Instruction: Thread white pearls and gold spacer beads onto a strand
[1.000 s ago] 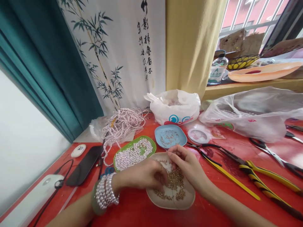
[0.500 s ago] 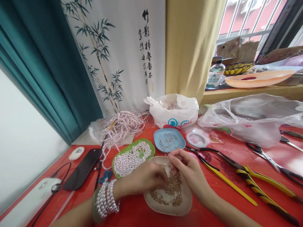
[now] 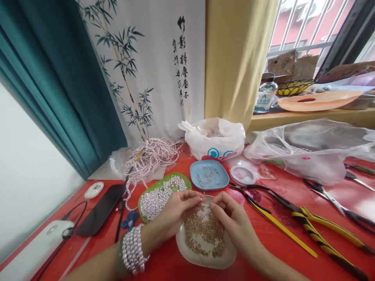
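Observation:
My left hand (image 3: 177, 210) is raised over the left rim of a cream dish (image 3: 205, 262), thumb and forefinger pinched near a tiny pale piece at their tips. Facing it, my right hand (image 3: 231, 216) also pinches, above the dish's right side; what it holds is too small to make out. Small gold beads (image 3: 202, 232) lie scattered in the dish below. Just left of my left hand is a green tray (image 3: 143, 221) of pearly beads (image 3: 155, 201). Beyond both hands sits a blue dish (image 3: 224, 183) with thin metal bits. A pearl bracelet (image 3: 134, 248) wraps my left wrist.
Strings of pearl beads (image 3: 154, 156) heap at the back left. Pliers (image 3: 304, 216) and scissors (image 3: 336, 203) lie at right, plastic bags (image 3: 215, 142) behind. A phone (image 3: 101, 210) and a cabled white device (image 3: 35, 248) are on the left.
My left hand has risen from among the gold beads to the dish's far side, near my right fingertips. My right hand has shifted slightly down and stays pinched.

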A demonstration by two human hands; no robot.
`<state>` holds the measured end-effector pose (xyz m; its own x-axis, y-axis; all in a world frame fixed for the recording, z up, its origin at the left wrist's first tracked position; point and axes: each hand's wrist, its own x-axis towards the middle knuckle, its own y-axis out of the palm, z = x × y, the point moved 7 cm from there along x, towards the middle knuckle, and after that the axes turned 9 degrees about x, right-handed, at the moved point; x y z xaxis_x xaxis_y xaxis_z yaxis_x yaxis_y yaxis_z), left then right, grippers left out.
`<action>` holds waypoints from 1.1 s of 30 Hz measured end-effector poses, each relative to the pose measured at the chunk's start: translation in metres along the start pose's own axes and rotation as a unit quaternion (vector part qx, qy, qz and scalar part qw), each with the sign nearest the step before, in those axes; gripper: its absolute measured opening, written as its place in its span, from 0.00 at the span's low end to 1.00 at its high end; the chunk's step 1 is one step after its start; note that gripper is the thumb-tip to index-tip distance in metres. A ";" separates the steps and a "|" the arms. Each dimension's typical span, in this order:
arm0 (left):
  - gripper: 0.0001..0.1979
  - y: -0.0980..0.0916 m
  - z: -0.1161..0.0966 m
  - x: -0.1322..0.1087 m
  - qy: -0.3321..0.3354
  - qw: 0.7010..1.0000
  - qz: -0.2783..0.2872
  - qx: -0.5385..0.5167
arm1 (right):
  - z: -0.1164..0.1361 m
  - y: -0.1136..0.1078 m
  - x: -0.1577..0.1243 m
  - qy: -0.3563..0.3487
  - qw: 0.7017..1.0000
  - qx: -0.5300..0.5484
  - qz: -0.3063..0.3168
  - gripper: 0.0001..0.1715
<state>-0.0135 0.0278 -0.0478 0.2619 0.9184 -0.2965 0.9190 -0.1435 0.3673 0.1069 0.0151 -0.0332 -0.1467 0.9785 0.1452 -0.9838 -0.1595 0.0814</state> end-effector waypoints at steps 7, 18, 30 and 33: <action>0.09 -0.004 0.001 0.003 0.011 0.998 -0.015 -0.055 | 0.005 0.001 -0.002 -0.026 0.998 -0.049 0.004 0.09; 0.08 -0.008 0.003 0.003 0.024 0.998 -0.038 -0.052 | 0.006 0.003 -0.001 -0.029 0.997 -0.071 0.015 0.07; 0.11 -0.006 0.003 0.003 0.023 0.998 -0.035 -0.048 | 0.005 0.003 -0.001 -0.020 0.997 -0.071 0.015 0.07; 0.12 -0.005 0.003 0.003 0.020 0.998 -0.031 -0.052 | 0.005 0.002 -0.001 -0.024 0.997 -0.074 0.013 0.07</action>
<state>-0.0167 0.0306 -0.0532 0.1917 0.9388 -0.2862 0.8966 -0.0489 0.4401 0.1056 0.0134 -0.0282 -0.1711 0.9664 0.1918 -0.9846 -0.1605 -0.0696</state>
